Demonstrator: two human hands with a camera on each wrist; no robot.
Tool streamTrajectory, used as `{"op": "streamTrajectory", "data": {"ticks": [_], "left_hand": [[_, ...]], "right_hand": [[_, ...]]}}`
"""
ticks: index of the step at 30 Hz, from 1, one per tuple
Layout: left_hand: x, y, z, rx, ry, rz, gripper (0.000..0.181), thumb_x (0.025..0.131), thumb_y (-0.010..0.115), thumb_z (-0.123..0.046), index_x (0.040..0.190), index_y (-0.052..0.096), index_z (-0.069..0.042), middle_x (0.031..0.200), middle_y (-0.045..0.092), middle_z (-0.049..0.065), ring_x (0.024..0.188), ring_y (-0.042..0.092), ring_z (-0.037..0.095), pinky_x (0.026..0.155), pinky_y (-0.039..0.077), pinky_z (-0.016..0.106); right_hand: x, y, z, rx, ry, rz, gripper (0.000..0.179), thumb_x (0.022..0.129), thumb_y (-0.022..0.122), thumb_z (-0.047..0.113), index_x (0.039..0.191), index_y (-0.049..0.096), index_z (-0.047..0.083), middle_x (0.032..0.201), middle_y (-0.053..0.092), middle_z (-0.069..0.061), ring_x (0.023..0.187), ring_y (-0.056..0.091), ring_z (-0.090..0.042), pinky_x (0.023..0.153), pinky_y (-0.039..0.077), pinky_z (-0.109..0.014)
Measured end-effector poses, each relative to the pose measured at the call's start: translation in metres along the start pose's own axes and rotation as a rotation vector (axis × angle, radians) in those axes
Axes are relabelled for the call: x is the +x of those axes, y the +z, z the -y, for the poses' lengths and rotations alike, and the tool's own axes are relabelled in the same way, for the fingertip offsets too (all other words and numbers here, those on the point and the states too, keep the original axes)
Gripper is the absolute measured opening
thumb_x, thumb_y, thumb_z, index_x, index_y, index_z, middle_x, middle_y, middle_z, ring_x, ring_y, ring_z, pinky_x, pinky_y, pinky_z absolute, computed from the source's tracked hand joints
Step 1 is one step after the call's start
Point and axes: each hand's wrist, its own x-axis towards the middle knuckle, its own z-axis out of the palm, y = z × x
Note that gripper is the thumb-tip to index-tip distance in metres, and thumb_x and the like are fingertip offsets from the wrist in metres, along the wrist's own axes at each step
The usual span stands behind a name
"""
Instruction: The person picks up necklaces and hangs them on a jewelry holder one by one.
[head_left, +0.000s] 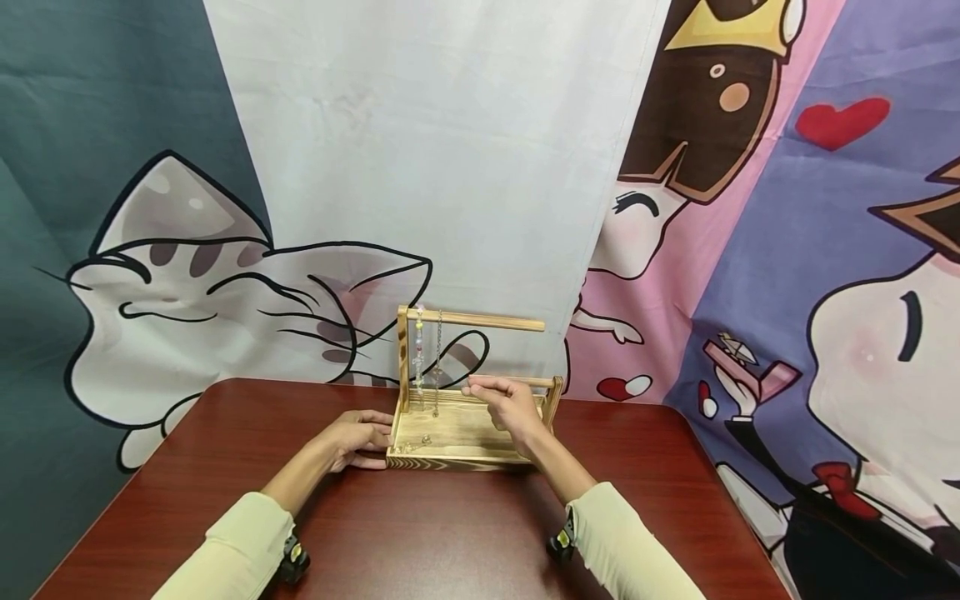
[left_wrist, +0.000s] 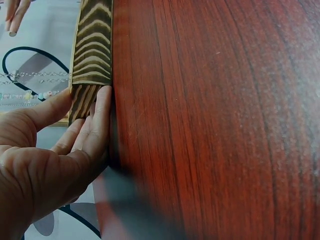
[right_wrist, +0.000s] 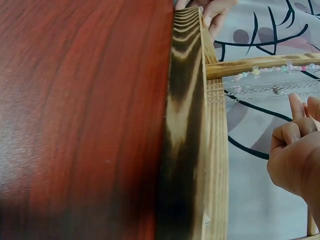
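Observation:
A wooden jewelry stand [head_left: 465,460] sits on the table, with a shallow tray and an upper bar. A beaded necklace [head_left: 418,354] and a silver chain [head_left: 438,358] hang from the left of that bar. My left hand [head_left: 358,437] holds the tray's left end; in the left wrist view its thumb and fingers [left_wrist: 103,107] lie against the end block. Above the tray, my right hand [head_left: 510,404] is raised to the right of the necklaces. Its index finger points toward them in the right wrist view, other fingers [right_wrist: 287,135] bent, and no object shows in it.
Small gold-toned jewelry [head_left: 425,440] lies at the tray's left front. A lower bar [head_left: 525,381] runs along the stand's right rear. The stand is on a dark red wooden table [head_left: 450,533], and a cartoon-printed curtain [head_left: 480,167] hangs right behind it.

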Motion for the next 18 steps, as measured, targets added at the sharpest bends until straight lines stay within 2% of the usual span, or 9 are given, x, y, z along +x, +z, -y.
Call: {"op": "streamTrajectory", "data": {"ticks": [10, 18], "left_hand": [[0.0, 0.001, 0.001, 0.004, 0.0, 0.0, 0.063, 0.1, 0.068, 0.006, 0.158, 0.046, 0.012, 0.155, 0.057, 0.035, 0.104, 0.076, 0.022, 0.089, 0.072, 0.05], [0.0, 0.001, 0.001, 0.004, 0.001, -0.001, 0.063, 0.099, 0.068, 0.006, 0.159, 0.046, 0.012, 0.155, 0.058, 0.035, 0.104, 0.076, 0.022, 0.089, 0.072, 0.051]], "right_hand": [[-0.004, -0.006, -0.017, -0.028, 0.023, -0.015, 0.033, 0.104, 0.081, 0.013, 0.134, 0.078, -0.002, 0.112, 0.089, -0.007, 0.046, 0.03, -0.002, 0.045, 0.025, -0.017], [-0.006, -0.014, -0.025, -0.074, 0.032, -0.071, 0.032, 0.103, 0.082, 0.014, 0.131, 0.08, -0.002, 0.112, 0.088, -0.009, 0.05, 0.033, -0.002, 0.047, 0.028, -0.018]]}}
